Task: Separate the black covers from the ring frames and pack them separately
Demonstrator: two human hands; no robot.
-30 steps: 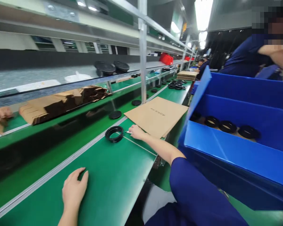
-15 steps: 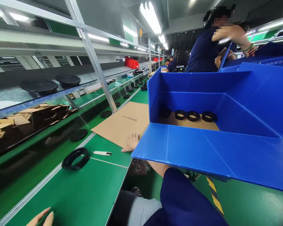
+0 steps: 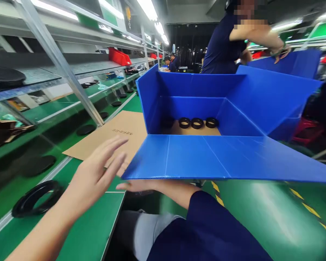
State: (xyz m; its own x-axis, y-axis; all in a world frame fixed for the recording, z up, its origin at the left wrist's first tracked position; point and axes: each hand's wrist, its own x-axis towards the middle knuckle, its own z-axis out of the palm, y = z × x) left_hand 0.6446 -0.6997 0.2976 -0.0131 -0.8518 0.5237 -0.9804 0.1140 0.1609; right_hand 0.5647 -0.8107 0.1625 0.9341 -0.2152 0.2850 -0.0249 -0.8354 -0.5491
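Observation:
My left hand reaches across the green bench, fingers stretched out and holding nothing. Under it lies a flat brown cardboard sheet with printed characters. At the sheet's near corner rests my right hand, its thumb apart from the fingers; the front flap of the blue corrugated plastic box hides part of it. Inside that box, black rings stand in a row on a brown cardboard base. Another thick black ring lies on the bench, left of my left forearm.
Metal shelving runs along the left, with a post coming down near the sheet. Dark round discs lie along the bench's back. A red bin sits on the shelf. Behind the box, a person handles another blue box.
My left hand has come up from the lower left corner to over the cardboard sheet. The white cutter on the bench is now out of sight. The view has swung right.

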